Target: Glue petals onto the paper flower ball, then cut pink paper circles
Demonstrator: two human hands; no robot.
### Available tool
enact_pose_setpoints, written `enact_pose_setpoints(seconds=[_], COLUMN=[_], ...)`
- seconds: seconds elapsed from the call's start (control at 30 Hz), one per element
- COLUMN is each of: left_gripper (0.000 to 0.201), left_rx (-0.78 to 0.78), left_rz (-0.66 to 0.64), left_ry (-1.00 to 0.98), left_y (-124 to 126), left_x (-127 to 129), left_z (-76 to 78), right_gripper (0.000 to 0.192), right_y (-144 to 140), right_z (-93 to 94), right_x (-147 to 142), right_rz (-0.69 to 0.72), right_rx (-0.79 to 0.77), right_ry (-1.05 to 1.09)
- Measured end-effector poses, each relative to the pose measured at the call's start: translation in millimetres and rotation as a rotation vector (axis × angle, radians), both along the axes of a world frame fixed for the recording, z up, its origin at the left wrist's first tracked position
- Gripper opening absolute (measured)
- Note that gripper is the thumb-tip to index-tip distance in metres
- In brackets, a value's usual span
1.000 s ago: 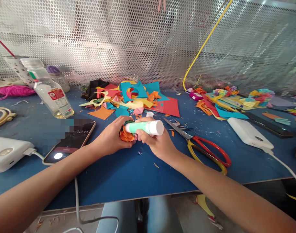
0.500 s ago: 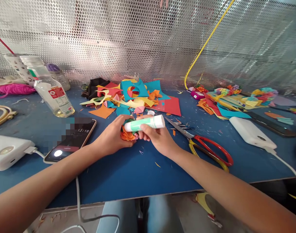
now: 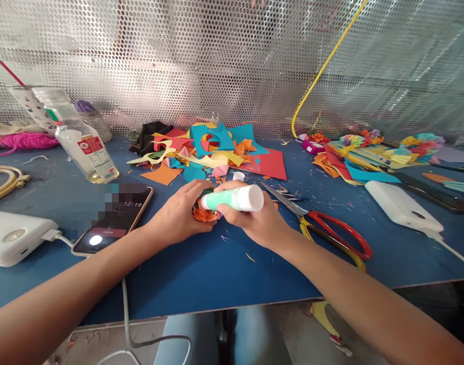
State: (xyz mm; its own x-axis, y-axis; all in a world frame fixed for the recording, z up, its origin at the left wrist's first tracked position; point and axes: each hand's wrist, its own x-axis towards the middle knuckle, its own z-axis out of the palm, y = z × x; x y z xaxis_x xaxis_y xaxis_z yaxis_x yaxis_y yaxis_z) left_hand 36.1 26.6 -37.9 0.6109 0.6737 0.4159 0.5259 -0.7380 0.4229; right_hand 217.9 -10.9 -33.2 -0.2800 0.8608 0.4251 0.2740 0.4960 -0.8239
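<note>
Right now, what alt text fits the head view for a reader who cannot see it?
The right hand holds a green-and-white glue stick against an orange paper flower gripped by the left hand on a blue table. Scissors lie right, a phone left, coloured paper scraps behind.

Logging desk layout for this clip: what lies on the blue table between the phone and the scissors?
In the head view, both hands: the left hand on an orange paper flower, the right hand holding a glue stick.

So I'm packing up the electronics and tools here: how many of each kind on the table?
Power banks: 2
Phones: 1
Scissors: 1
Glue sticks: 1, in the right hand
Total: 5
</note>
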Motion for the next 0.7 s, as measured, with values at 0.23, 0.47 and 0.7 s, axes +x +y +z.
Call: enact_pose_setpoints(seconds=[0.23, 0.47, 0.7], left_gripper=[0.052, 0.052, 0.050], left_rx=[0.004, 0.017, 0.002], left_rz=[-0.042, -0.034, -0.032], left_ry=[-0.001, 0.011, -0.001], left_y=[0.5, -1.3, -0.5], left_x=[1.4, 2.1, 2.0], left_z=[1.9, 2.7, 2.2], right_gripper=[0.024, 0.021, 0.021], right_y=[-11.2, -7.0, -9.5], right_z=[5.4, 5.4, 4.9], right_x=[3.8, 5.9, 5.1], right_rz=[-0.273, -0.150, -0.250], right_rx=[0.295, 0.158, 0.238], right_ry=[-0.428, -0.281, -0.346])
